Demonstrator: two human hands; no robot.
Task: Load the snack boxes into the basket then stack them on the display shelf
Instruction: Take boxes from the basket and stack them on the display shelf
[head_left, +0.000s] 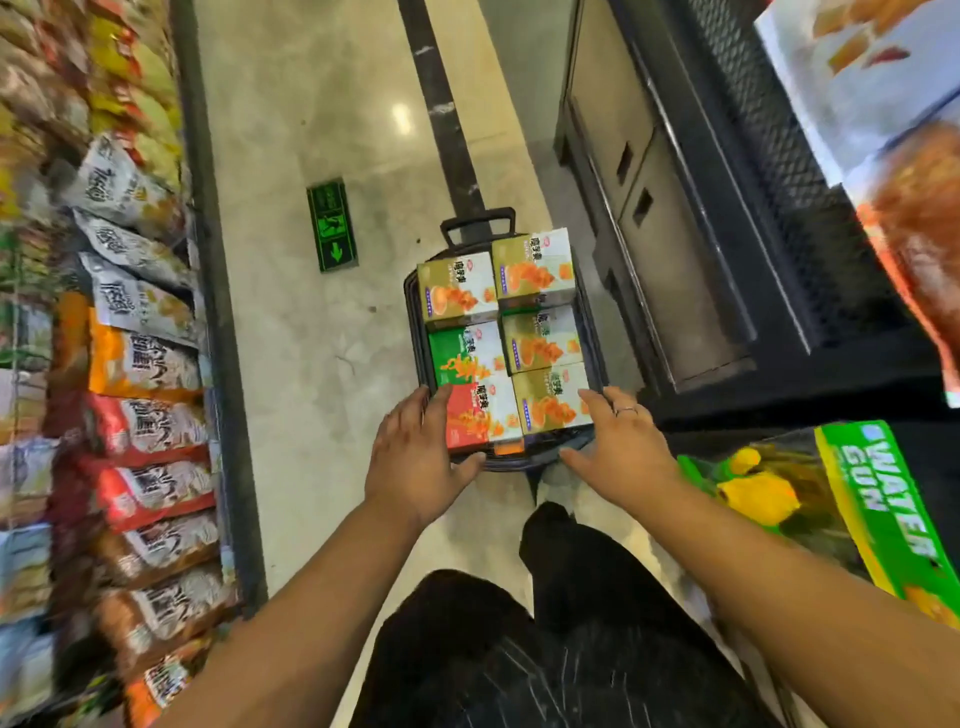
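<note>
Left hand (415, 457) and right hand (618, 447) flank basket (414, 312) on aisle floor (311, 374).

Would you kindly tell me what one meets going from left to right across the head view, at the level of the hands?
In order: shelved snack bags → left hand → red snack box → olive snack box → right hand → green water gun package.

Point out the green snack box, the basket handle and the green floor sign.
green snack box (462, 353): head view, on its green top face.
basket handle (478, 217): head view, middle of the top bar.
green floor sign (332, 224): head view, centre of the panel.
</note>
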